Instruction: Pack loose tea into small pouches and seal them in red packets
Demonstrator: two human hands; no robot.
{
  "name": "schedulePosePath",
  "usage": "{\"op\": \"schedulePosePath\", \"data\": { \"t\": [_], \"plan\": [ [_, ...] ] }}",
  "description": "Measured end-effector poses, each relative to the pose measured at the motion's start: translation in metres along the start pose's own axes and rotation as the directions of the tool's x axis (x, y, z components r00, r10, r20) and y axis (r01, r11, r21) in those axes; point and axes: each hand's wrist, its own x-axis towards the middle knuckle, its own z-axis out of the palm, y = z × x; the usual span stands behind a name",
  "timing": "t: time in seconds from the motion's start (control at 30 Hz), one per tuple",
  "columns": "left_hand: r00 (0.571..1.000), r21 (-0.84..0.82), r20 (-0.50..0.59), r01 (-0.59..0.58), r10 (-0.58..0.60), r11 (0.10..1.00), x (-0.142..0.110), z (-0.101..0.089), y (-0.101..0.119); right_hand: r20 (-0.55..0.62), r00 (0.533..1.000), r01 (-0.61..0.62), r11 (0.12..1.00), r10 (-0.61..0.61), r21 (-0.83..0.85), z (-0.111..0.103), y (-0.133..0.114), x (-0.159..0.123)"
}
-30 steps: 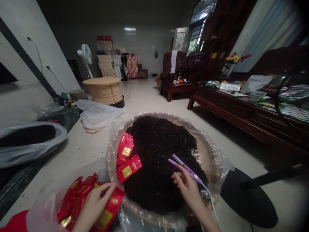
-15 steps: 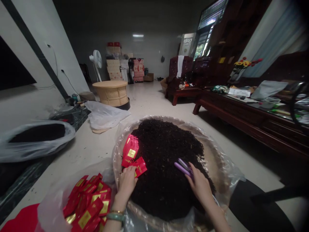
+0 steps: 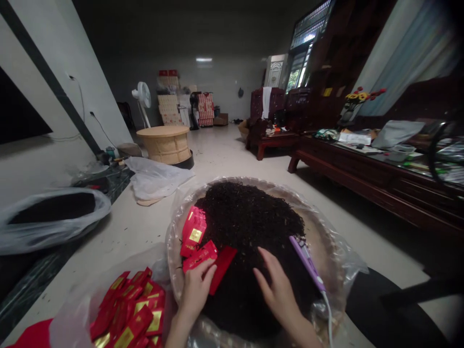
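My left hand (image 3: 195, 288) is closed on a small red packet (image 3: 200, 256) with gold print, at the left side of a round basket. A plain red packet (image 3: 224, 268) lies on the dark loose tea leaves (image 3: 250, 217), right beside my left thumb. My right hand (image 3: 278, 288) is over the leaves, holding nothing, with thumb and fingers apart. To its right a purple hair straightener (image 3: 306, 261) with a white cord lies at the heap's right edge. More red packets (image 3: 194, 231) are stacked against the basket's left wall.
Clear plastic lines the basket's rim (image 3: 335, 232). A plastic bag of red packets (image 3: 132, 309) stands at the lower left, and another bag holding dark leaves (image 3: 54, 210) is farther left. A long wooden table (image 3: 362, 179) is on the right; a round drum-shaped stand (image 3: 165, 145) is ahead.
My right hand has let go of the straightener, which now lies farther right. That hand has moved left. A plain red packet now shows beside my left hand.
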Motion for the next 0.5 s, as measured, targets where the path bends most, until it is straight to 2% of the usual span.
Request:
{"op": "schedulePosePath", "data": {
  "t": [0.1, 0.17, 0.3, 0.5],
  "plan": [
    [0.998, -0.226, 0.069, 0.016, 0.0, 0.974, -0.012, 0.014, 0.017, 0.055, 0.992, 0.108, 0.991, -0.113, 0.08, 0.016, -0.027, 0.002],
    [0.994, -0.299, 0.101, 0.061, -0.032, 0.952, -0.018, 0.021, 0.023, 0.041, 0.987, 0.151, 0.985, -0.154, 0.078, 0.02, -0.033, 0.002],
    [0.989, -0.377, 0.125, 0.124, -0.082, 0.918, -0.024, 0.031, 0.021, -0.032, 0.982, 0.186, 0.982, -0.186, 0.017, 0.024, -0.026, -0.006],
    [0.988, -0.427, 0.139, 0.125, -0.071, 0.895, -0.03, 0.041, 0.018, -0.058, 0.981, 0.184, 0.983, -0.183, 0.02, 0.029, -0.021, -0.018]
  ]
}}
